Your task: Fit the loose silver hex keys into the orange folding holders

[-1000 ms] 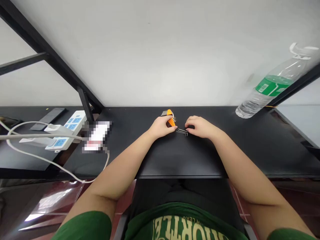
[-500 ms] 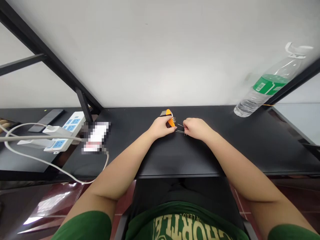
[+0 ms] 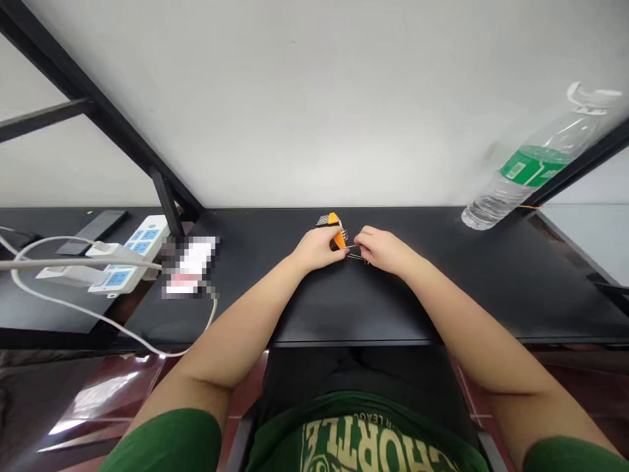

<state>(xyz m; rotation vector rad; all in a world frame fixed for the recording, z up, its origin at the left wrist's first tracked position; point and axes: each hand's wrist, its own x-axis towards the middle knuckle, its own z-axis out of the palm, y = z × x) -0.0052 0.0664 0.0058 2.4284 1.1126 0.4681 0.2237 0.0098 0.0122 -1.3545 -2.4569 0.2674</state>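
Observation:
My left hand (image 3: 315, 251) is closed around an orange hex key holder (image 3: 335, 219), thumb and fingers on its sides. Several metal hex keys (image 3: 323, 220) stick out from the holder's far left side, and short ends show on its right. Just to the right, my right hand (image 3: 377, 248) pinches a thin metal hex key (image 3: 350, 246), whose tip points left at the holder near my left thumb. Below the fingers of my right hand, a few loose hex keys (image 3: 357, 257) lie on the black table; my fingers partly hide them.
A large clear bottle (image 3: 533, 164) with a green label stands at the back right. On the left are a blurred-out phone-like item (image 3: 191, 265), a white power strip (image 3: 132, 252) with plugs, white cables (image 3: 98, 316) and a dark phone (image 3: 93, 231). A white wall (image 3: 314, 118) rises behind the table.
My right hand has shifted slightly left and up, bringing the hex key's tip close to the orange holder. My left hand keeps its hold on the holder. The view has tilted a little.

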